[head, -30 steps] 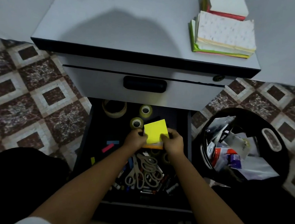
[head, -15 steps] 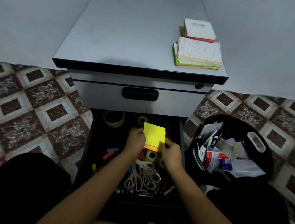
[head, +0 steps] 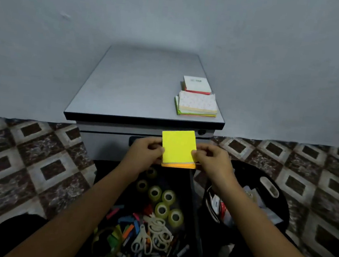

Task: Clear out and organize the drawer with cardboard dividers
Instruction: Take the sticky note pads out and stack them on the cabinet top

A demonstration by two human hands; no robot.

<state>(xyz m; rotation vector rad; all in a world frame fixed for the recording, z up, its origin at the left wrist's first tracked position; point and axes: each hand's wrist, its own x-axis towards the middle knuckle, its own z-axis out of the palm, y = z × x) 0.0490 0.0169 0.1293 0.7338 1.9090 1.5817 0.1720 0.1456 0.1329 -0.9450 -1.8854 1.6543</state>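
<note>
Head view showed the left hand (head: pixel 146 152) and right hand (head: pixel 211 159) pinching a square yellow-and-orange sticky-note pad (head: pixel 178 148) by its side edges, held before the grey metal cabinet's (head: pixel 139 90) front, above its open dark drawer (head: pixel 193 197). Advised: keep it level, sheets squared; the grip seemed shallow, though shadowed.

Grey cabinet top (head: pixel 137 86) with two notepad stacks (head: pixel 197 106)

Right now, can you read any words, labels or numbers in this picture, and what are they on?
No text is legible.
White paper block with red base on the grey cabinet top: small printed mark, too blurred.
Packets in the round black bin: print too small and dark.
The yellow sticky-note pad in the left hand and right hand: blank face.
</note>
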